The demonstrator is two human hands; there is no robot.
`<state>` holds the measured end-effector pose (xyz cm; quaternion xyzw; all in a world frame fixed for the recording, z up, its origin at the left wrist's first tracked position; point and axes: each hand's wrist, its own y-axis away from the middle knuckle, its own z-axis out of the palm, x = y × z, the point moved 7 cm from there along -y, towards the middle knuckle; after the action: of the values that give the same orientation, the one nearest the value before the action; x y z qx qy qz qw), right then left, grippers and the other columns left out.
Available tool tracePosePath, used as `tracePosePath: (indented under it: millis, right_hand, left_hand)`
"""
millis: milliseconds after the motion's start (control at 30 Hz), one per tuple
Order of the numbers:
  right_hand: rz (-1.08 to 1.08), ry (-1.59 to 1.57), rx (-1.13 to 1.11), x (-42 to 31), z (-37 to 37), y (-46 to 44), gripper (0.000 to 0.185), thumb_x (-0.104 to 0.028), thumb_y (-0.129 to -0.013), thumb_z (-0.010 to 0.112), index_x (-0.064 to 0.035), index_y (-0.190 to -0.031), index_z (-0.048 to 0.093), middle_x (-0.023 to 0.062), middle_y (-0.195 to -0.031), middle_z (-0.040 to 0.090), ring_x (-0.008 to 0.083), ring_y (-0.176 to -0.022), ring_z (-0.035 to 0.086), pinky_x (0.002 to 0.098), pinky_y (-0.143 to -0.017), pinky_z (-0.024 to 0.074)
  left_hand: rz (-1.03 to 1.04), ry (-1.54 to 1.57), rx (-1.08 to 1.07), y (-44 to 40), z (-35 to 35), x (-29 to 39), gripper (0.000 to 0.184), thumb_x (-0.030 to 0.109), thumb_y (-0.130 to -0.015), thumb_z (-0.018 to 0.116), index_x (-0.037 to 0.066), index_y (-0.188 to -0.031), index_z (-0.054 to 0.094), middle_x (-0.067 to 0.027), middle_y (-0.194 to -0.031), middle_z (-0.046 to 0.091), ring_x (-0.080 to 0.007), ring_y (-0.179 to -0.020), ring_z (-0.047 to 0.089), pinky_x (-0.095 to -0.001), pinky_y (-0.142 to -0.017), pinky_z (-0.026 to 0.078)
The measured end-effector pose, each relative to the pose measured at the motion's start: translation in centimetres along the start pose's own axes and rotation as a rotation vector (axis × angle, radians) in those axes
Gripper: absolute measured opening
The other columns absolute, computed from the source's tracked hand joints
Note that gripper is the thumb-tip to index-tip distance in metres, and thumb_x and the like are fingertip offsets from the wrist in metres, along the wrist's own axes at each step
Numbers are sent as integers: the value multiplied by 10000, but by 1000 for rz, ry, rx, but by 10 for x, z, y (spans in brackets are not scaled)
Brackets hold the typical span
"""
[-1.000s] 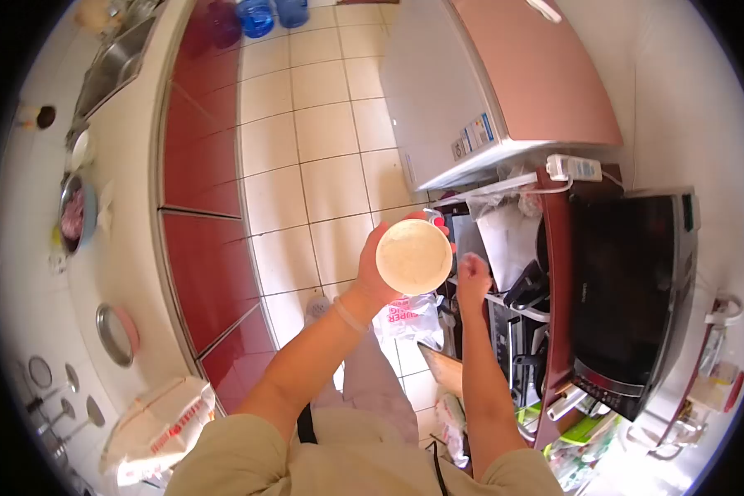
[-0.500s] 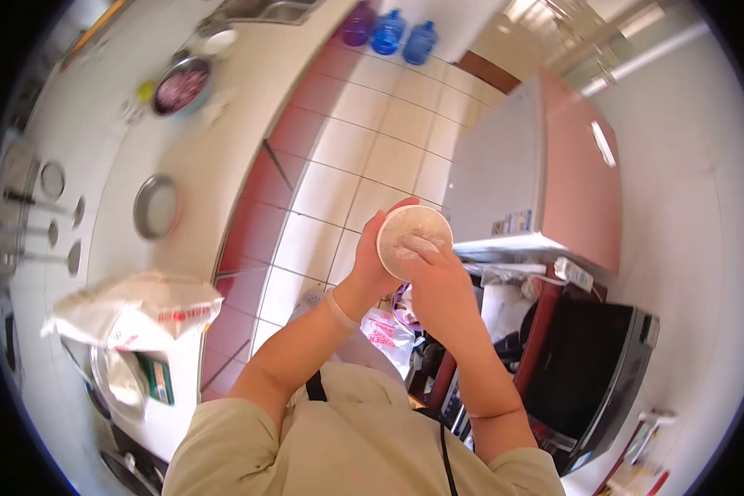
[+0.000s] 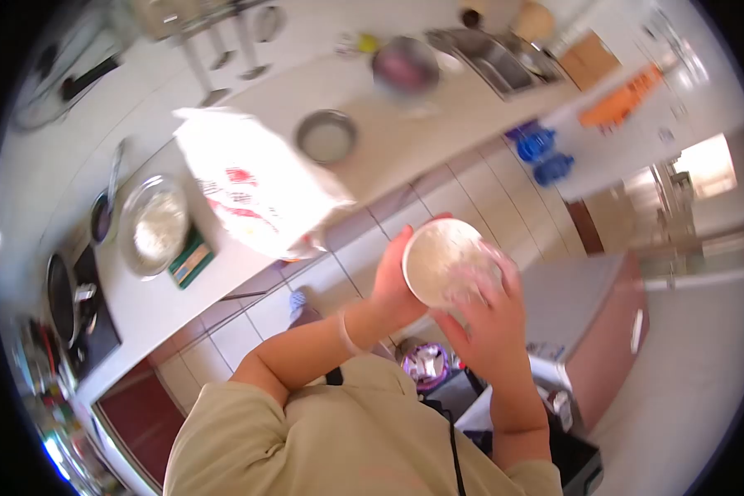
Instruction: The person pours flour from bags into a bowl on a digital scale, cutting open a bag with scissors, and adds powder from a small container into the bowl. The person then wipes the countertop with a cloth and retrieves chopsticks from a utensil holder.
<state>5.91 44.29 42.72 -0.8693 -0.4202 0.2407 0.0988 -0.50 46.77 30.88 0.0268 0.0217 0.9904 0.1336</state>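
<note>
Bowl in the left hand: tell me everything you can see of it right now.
The bowl is round and pale with a whitish rim; its material is unclear. It is held up in front of the body, its mouth facing the camera. The left hand grips its outer left side. The right hand is at the opposite side, its blurred fingers over the mouth; what they touch is unclear. Inside, it looks pale and powdery, too washed out to name.

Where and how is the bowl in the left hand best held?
The bowl is likely best cupped by its outer wall from the person's left, as the left hand does: its rim is round, its mouth faces the camera, and the right hand is at the opposite side.
</note>
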Motion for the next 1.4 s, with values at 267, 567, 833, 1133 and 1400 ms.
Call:
tracePosePath:
  millis: [267, 567, 833, 1133, 1400]
  right_hand:
    - [-490, -226, -61, -173, 65, -91, 154, -67, -664, 665, -71, -775, 558, 76, -970, 505, 370, -1039, 448, 531, -850, 368]
    - [-280, -171, -39, -241, 317, -262, 69, -100, -727, 637, -38, -755, 631, 126, -972, 530, 308, -875, 490, 383, -771, 415]
    - [189, 292, -227, -126, 536, -302, 153, -69, -797, 532, -9, -845, 664, 131, -1021, 563, 278, -974, 537, 351, -824, 482]
    - [248, 297, -319, -115, 552, -293, 283, -54, -770, 543, 20, -1041, 580, 160, -1083, 554, 296, -941, 552, 365, -847, 460]
    - [66, 97, -219, -193, 444, -326, 459, -44, -760, 532, -37, -1216, 477, 208, -1268, 461, 341, -1269, 318, 528, -1045, 193]
  left_hand:
    - [448, -120, 41, 171, 40, 167, 624, 501, -923, 240, 64, -1366, 276, -126, -1355, 373, -269, -1237, 375, -408, -1027, 295]
    - [770, -96, 521, 324, -111, 279, 495, 420, -882, 404, 106, -1263, 437, -108, -1248, 485, -246, -1154, 448, -414, -982, 325]
    - [897, -36, 603, 402, -151, 269, 452, 387, -871, 431, 91, -1208, 490, -110, -1220, 514, -220, -1111, 486, -383, -943, 364]
    - [977, -97, 652, 420, -159, 277, 444, 385, -866, 444, 84, -1188, 500, -107, -1202, 514, -208, -1091, 484, -370, -914, 383]
    - [965, -606, 373, 327, -81, 347, 507, 413, -830, 494, 79, -1209, 448, -112, -1186, 491, -226, -1079, 469, -356, -934, 344]
